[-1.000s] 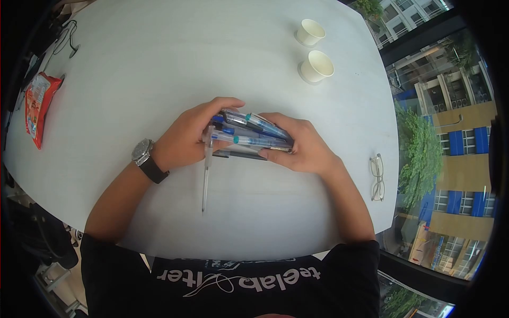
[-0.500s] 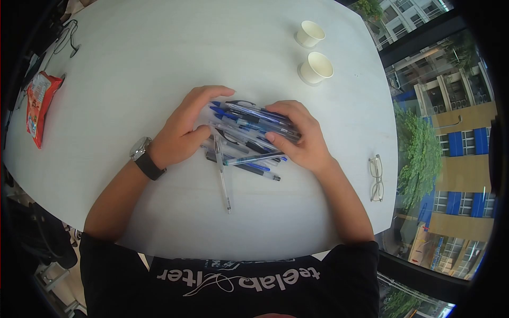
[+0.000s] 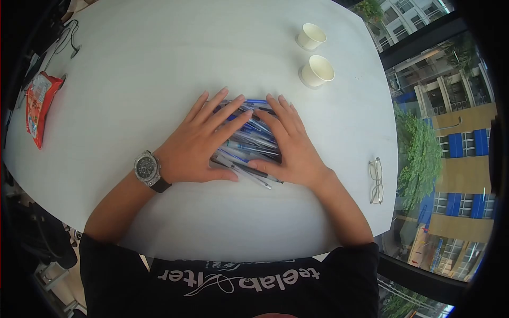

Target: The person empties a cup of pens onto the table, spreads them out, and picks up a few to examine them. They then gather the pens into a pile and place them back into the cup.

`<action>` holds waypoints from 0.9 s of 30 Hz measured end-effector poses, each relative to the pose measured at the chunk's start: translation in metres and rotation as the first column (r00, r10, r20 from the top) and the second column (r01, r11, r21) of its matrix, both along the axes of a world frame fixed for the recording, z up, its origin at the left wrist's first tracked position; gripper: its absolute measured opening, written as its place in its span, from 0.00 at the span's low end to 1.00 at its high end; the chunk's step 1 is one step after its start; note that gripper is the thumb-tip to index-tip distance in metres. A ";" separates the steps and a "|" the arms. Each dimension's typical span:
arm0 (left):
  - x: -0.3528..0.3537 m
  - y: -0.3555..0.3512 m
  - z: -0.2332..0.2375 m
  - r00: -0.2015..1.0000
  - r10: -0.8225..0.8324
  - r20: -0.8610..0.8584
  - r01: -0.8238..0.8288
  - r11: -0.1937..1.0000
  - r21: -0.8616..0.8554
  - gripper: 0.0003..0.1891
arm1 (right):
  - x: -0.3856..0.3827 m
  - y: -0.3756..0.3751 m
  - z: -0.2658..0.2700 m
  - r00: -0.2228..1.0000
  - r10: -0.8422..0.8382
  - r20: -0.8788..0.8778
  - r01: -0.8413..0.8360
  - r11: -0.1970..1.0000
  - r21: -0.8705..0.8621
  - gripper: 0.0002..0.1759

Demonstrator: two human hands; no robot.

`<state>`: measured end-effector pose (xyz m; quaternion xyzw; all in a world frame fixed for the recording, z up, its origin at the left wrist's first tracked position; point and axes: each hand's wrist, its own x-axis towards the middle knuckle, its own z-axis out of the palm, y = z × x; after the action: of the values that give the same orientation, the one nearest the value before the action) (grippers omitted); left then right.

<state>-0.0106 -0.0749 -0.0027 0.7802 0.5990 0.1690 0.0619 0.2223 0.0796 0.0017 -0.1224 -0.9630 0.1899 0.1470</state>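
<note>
A heap of pens (image 3: 253,139), clear-barrelled with blue and black parts, lies on the white table between my two hands. My left hand (image 3: 204,135) rests palm down over the heap's left side, fingers spread, hiding some pen ends. On the right side, my right hand (image 3: 289,143) lies against the pens with its fingers stretched out and its thumb over the near ones. A few pens poke out toward me below the heap, between the two thumbs.
Two white paper cups (image 3: 319,72) stand at the far right of the table (image 3: 185,58). Eyeglasses (image 3: 376,180) lie near the right edge, by a window. A red snack packet (image 3: 41,108) sits at the left edge, with a cable (image 3: 73,40) beyond it.
My left hand has turned palm down and moved onto the pens. The right fingers have straightened. The pens are gathered closer, and the one pointing toward me no longer sticks out as far.
</note>
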 end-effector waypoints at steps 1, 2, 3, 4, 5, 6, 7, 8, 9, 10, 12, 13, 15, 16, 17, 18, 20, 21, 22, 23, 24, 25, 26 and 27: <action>0.002 0.000 0.001 1.000 0.000 -0.001 0.000 1.000 0.001 0.69 | 0.000 -0.002 -0.001 1.000 0.021 -0.021 -0.022 0.998 -0.064 0.57; 0.004 0.000 0.001 1.000 0.023 0.016 -0.024 1.000 0.012 0.69 | 0.000 -0.003 -0.002 0.998 0.041 -0.043 -0.046 0.991 -0.127 0.57; 0.005 0.000 0.002 0.998 0.047 0.034 -0.047 0.999 0.021 0.69 | -0.001 -0.002 -0.001 0.998 0.042 -0.044 -0.048 0.991 -0.128 0.57; 0.005 0.001 0.004 0.998 0.047 0.033 -0.048 0.999 0.020 0.69 | 0.000 0.000 0.001 0.996 0.060 -0.070 -0.069 0.989 -0.130 0.60; 0.003 0.001 0.008 0.999 0.034 0.027 -0.035 0.999 0.028 0.69 | 0.000 0.001 0.003 0.992 0.077 -0.095 -0.089 0.987 -0.133 0.62; 0.001 0.003 0.011 1.000 0.020 0.021 -0.021 0.999 0.036 0.70 | 0.001 0.004 0.007 0.993 0.075 -0.095 -0.087 0.987 -0.135 0.62; 0.000 0.008 0.012 1.000 0.018 0.022 -0.019 0.999 0.034 0.70 | 0.003 0.007 0.012 0.998 0.032 -0.063 -0.039 0.992 -0.116 0.66; -0.002 0.015 0.014 1.000 -0.004 -0.012 0.004 0.999 0.033 0.71 | 0.003 0.009 0.014 0.999 -0.010 -0.032 0.006 0.996 -0.094 0.70; -0.002 0.017 0.015 0.999 -0.019 -0.043 0.021 0.999 0.032 0.72 | 0.002 0.007 0.015 1.000 -0.005 -0.030 0.002 0.996 -0.094 0.70; -0.003 0.017 0.012 0.999 -0.016 -0.043 0.017 0.999 0.034 0.72 | 0.003 0.004 0.015 0.999 0.013 0.053 -0.009 0.998 -0.069 0.73; -0.003 0.017 0.008 1.000 -0.017 0.001 0.017 0.999 -0.030 0.73 | 0.002 -0.002 0.018 0.990 0.031 0.136 -0.025 0.999 -0.044 0.77; -0.003 0.016 0.008 1.000 -0.018 0.002 0.018 0.999 -0.031 0.73 | 0.003 -0.007 0.021 0.986 0.034 0.164 -0.029 0.999 -0.034 0.76; 0.000 0.013 0.011 1.000 -0.001 0.025 0.002 1.000 -0.026 0.68 | 0.004 -0.012 0.022 0.980 0.033 0.194 -0.028 0.999 -0.029 0.75; 0.001 0.011 0.011 1.000 -0.002 0.025 0.003 1.000 -0.027 0.68 | 0.003 -0.012 0.022 0.984 0.029 0.174 -0.025 0.999 -0.025 0.70; 0.001 0.010 0.010 0.996 -0.016 0.082 0.018 1.000 -0.014 0.63 | 0.003 -0.012 0.022 0.988 0.026 0.153 -0.023 1.000 -0.020 0.65; 0.002 0.009 0.011 0.990 -0.030 0.138 0.031 1.000 0.001 0.58 | 0.002 -0.011 0.021 0.988 0.027 0.152 -0.024 1.000 -0.020 0.65; 0.003 0.009 0.012 0.988 -0.043 0.152 0.041 0.999 0.012 0.53 | 0.002 -0.011 0.020 0.997 0.063 0.053 -0.061 0.997 -0.039 0.52; 0.004 0.009 0.013 0.984 -0.055 0.167 0.052 0.998 0.022 0.48 | 0.002 -0.011 0.020 0.997 0.063 0.053 -0.060 0.997 -0.040 0.52; 0.005 0.010 0.014 0.984 -0.056 0.167 0.053 0.998 0.022 0.48 | 0.001 -0.013 0.021 0.998 0.054 0.029 -0.054 0.998 -0.012 0.47; 0.006 0.010 0.014 0.980 -0.053 0.190 0.048 0.998 0.031 0.44 | 0.000 -0.014 0.022 0.999 0.046 0.004 -0.046 0.999 0.016 0.43; 0.006 0.011 0.015 0.976 -0.051 0.214 0.043 0.998 0.040 0.41 | -0.001 -0.016 0.024 0.999 0.044 0.004 -0.044 0.999 0.016 0.43; 0.007 0.011 0.015 0.975 -0.052 0.215 0.044 0.998 0.039 0.41 | -0.002 -0.017 0.027 0.999 0.036 0.034 -0.037 0.999 0.025 0.41; 0.009 0.011 0.015 0.967 -0.036 0.252 0.039 0.999 -0.008 0.39 | -0.002 -0.019 0.028 0.998 0.028 0.064 -0.031 0.999 0.035 0.40; 0.010 0.011 0.016 0.957 -0.019 0.289 0.036 0.998 -0.055 0.37 | -0.003 -0.021 0.027 0.998 0.027 0.064 -0.029 0.999 0.034 0.40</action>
<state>-0.0010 -0.0640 0.0131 0.7533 0.5776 0.2618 0.1742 0.2189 0.0588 0.0289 -0.1123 -0.9719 0.1713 0.1158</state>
